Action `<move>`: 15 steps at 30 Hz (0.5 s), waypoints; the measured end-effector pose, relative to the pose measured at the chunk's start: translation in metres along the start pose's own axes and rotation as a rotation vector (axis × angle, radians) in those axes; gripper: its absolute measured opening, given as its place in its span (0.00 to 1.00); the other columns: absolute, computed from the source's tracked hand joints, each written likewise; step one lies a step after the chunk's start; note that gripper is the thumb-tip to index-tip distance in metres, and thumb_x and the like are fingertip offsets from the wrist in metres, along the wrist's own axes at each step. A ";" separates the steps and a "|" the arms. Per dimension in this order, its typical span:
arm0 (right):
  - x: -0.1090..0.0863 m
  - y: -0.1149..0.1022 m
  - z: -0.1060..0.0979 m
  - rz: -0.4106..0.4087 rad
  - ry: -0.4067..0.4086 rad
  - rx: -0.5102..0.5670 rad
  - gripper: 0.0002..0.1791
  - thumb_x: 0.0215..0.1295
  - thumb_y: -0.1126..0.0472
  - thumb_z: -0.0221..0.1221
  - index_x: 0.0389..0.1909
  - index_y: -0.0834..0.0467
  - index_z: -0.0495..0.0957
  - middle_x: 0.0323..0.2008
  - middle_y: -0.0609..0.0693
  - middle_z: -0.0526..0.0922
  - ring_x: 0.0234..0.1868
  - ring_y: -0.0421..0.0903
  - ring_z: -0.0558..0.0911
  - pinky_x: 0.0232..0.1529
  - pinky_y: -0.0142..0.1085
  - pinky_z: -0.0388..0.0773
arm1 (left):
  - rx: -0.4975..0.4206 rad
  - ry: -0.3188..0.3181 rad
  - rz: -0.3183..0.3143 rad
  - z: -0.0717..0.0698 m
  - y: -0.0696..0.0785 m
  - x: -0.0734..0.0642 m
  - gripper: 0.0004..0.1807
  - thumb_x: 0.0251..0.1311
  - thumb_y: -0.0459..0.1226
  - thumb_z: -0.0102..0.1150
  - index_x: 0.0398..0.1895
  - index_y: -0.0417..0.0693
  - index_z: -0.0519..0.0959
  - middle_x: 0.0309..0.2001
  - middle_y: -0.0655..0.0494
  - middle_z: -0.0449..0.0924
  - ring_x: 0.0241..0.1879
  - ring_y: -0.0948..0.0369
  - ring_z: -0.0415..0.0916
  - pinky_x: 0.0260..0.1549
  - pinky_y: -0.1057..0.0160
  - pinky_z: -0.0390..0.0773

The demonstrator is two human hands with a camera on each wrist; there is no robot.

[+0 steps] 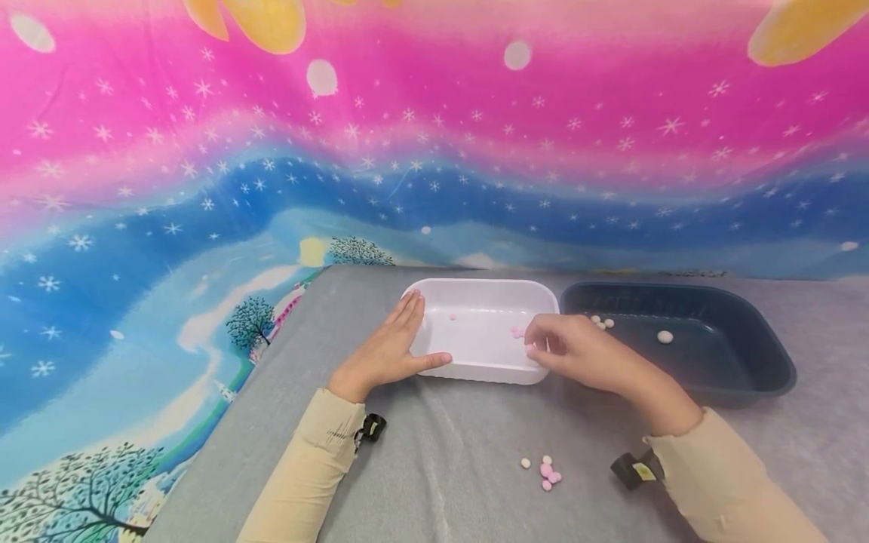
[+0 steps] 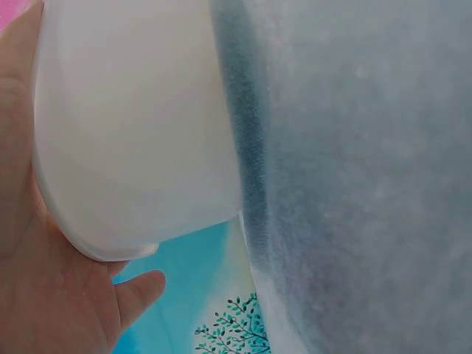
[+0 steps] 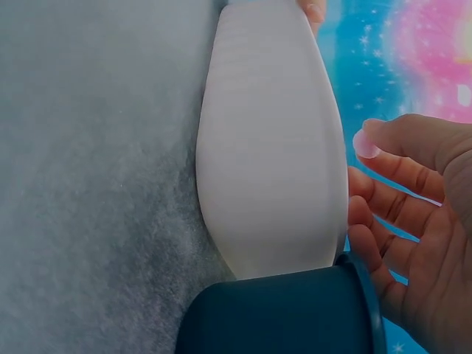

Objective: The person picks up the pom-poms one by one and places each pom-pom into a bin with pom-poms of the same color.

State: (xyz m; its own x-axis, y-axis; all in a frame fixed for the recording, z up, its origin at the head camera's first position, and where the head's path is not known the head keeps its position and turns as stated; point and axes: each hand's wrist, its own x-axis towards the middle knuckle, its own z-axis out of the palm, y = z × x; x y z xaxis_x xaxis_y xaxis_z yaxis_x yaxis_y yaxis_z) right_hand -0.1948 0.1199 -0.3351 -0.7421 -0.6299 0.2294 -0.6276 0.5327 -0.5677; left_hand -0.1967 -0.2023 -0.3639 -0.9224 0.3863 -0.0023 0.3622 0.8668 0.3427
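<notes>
A white plastic tray stands on the grey cloth, with a few small pink balls inside. My left hand rests on its left end, fingers straight along the rim and thumb over the front edge. In the left wrist view that palm lies against the tray's outer side. Over the tray's right end, my right hand pinches a small pink ball between thumb and index finger, seen in the right wrist view. The other fingers of that hand are near the tray's rim.
A dark blue-grey tray touches the white one's right side and holds several cream balls. Nearer me on the cloth lies a small group of pink balls and cream balls. A patterned cloth hangs behind.
</notes>
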 end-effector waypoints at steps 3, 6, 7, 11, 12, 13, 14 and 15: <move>0.001 0.002 0.001 0.016 0.009 -0.005 0.04 0.63 0.65 0.64 0.35 0.53 0.80 0.25 0.40 0.76 0.28 0.37 0.72 0.30 0.32 0.72 | 0.001 0.000 0.002 0.000 0.001 0.001 0.61 0.60 0.67 0.53 0.79 0.37 0.38 0.81 0.46 0.32 0.81 0.56 0.28 0.79 0.56 0.42; 0.001 0.004 0.001 0.033 0.013 -0.006 0.04 0.63 0.65 0.64 0.36 0.53 0.80 0.26 0.40 0.76 0.29 0.38 0.72 0.31 0.32 0.73 | 0.001 0.005 0.007 -0.001 0.001 0.001 0.61 0.60 0.67 0.54 0.79 0.37 0.38 0.81 0.45 0.32 0.81 0.56 0.28 0.79 0.55 0.42; 0.002 0.004 0.001 0.033 0.013 -0.006 0.04 0.64 0.65 0.64 0.37 0.53 0.81 0.26 0.40 0.76 0.29 0.38 0.72 0.31 0.32 0.73 | 0.001 0.006 0.007 -0.001 0.001 0.001 0.61 0.60 0.67 0.54 0.79 0.37 0.38 0.81 0.45 0.32 0.81 0.56 0.28 0.79 0.55 0.42; 0.004 0.006 0.001 0.046 0.012 -0.004 0.04 0.64 0.65 0.63 0.39 0.56 0.81 0.27 0.42 0.77 0.30 0.39 0.73 0.31 0.33 0.74 | 0.002 0.002 0.003 0.000 0.000 0.001 0.61 0.60 0.67 0.54 0.79 0.37 0.37 0.81 0.45 0.32 0.81 0.56 0.28 0.79 0.55 0.41; 0.004 0.006 0.001 0.050 0.013 -0.002 0.04 0.65 0.65 0.63 0.39 0.56 0.81 0.27 0.42 0.77 0.30 0.39 0.73 0.31 0.33 0.74 | 0.002 0.003 0.003 0.000 0.000 0.001 0.61 0.60 0.67 0.54 0.78 0.37 0.37 0.81 0.45 0.31 0.81 0.56 0.28 0.79 0.55 0.41; 0.005 0.006 0.001 0.052 0.016 -0.002 0.04 0.65 0.65 0.63 0.39 0.56 0.81 0.27 0.43 0.77 0.30 0.40 0.74 0.31 0.33 0.74 | 0.002 0.003 0.003 0.000 0.000 0.000 0.61 0.60 0.67 0.54 0.78 0.37 0.37 0.81 0.46 0.31 0.81 0.56 0.28 0.79 0.55 0.41; 0.005 0.006 0.001 0.060 0.018 0.000 0.04 0.64 0.65 0.63 0.40 0.57 0.81 0.28 0.43 0.78 0.31 0.40 0.74 0.32 0.33 0.75 | 0.001 0.003 0.003 0.000 0.000 0.000 0.61 0.60 0.67 0.54 0.78 0.37 0.37 0.81 0.46 0.31 0.81 0.56 0.28 0.79 0.55 0.41; 0.005 0.006 0.001 0.061 0.021 -0.002 0.05 0.64 0.66 0.63 0.40 0.57 0.81 0.28 0.43 0.78 0.31 0.40 0.74 0.32 0.33 0.75 | 0.001 0.004 0.002 0.000 0.000 0.000 0.61 0.60 0.67 0.54 0.78 0.37 0.37 0.81 0.46 0.31 0.81 0.56 0.28 0.79 0.55 0.41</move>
State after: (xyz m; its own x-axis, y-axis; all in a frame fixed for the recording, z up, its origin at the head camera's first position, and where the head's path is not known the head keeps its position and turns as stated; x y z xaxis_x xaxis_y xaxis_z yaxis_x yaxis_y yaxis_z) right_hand -0.2018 0.1189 -0.3380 -0.7836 -0.5842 0.2114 -0.5817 0.5706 -0.5797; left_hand -0.1965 -0.2022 -0.3635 -0.9220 0.3872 0.0018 0.3645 0.8664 0.3413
